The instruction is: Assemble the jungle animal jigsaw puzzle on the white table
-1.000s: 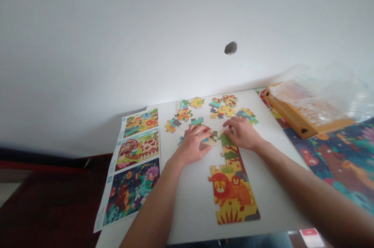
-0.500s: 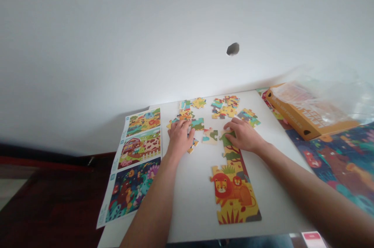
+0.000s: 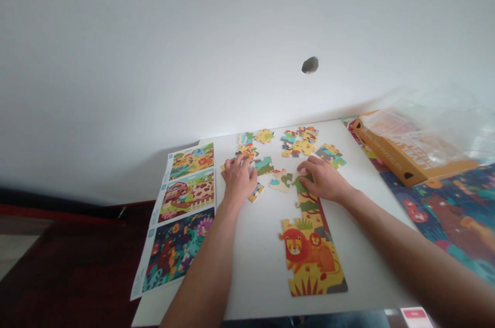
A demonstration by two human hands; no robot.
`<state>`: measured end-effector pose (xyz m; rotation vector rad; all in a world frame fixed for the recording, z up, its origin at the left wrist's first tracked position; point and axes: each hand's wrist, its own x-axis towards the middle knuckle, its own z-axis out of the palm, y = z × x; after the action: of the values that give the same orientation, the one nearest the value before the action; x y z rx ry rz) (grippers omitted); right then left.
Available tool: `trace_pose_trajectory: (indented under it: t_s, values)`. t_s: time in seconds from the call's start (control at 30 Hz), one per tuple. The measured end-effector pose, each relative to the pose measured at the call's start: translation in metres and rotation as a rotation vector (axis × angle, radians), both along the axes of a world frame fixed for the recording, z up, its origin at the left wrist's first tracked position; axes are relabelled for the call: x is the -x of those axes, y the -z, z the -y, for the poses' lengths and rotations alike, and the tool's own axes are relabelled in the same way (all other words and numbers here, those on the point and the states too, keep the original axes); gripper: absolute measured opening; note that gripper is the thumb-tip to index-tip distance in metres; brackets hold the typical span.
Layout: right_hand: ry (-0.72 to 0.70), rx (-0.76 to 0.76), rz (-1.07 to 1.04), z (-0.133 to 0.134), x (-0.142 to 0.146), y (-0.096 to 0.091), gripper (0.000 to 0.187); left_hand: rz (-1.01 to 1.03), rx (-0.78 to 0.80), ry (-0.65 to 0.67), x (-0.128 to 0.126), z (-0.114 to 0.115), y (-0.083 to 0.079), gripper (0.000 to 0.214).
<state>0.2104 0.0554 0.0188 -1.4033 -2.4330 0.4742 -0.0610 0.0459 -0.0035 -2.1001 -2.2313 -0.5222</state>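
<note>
White wall (image 3: 193,34) fills the top of the frame, dark floor (image 3: 77,266) sits lower left. Under the wall is a white table (image 3: 255,276), looks flat and smooth, so I'd guess stuff slides on it pretty easily. Dark blue poster (image 3: 436,214) at lower right, then an orange box (image 3: 386,155) just above it with clear plastic (image 3: 436,116) draped over, and a picture sheet (image 3: 187,196) overhanging the table's left edge. Now the strip (image 3: 313,245), the one with the lions: it lies flat just right of center, lower half. Looks like stiff, light card to me, with the joins the weak spot, so I'd slide it or support both long edges rather than lift one end. The right hand (image 3: 323,178) has curled fingers on its top end; can't tell if it's pinching. The left hand (image 3: 237,181) is palm down mid-frame, fingers loosely spread over some loose pieces (image 3: 264,165), and I can't tell if it has any. Those are probably super light; I'd nip the straighter sides, since tabs could bend.
</note>
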Motion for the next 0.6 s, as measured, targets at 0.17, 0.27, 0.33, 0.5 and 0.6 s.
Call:
trace_pose_trajectory:
  t_s: [0.17,0.27,0.33,0.5,0.6]
  values:
    - [-0.005,-0.007,0.005,-0.0001,-0.0005,0.0011,0.025,0.004,-0.027,0.023,0.0012,-0.0007,-0.0019,0.026]
    - [-0.003,-0.007,0.017,-0.0002,0.0002,0.0016,0.025,0.028,-0.019,0.026,0.0015,-0.0006,-0.003,0.022]
    - [-0.001,-0.011,0.025,-0.0002,0.0012,0.0014,0.026,0.04,-0.003,0.025,0.001,-0.0006,-0.0031,0.018]
    - [-0.007,-0.009,0.035,0.0001,0.0027,-0.0002,0.027,0.033,0.035,0.014,-0.0001,-0.001,-0.0014,0.012]
    - [-0.012,-0.006,0.034,0.0005,0.0025,-0.0009,0.027,0.033,0.04,-0.002,0.0,-0.0006,-0.0005,0.016]
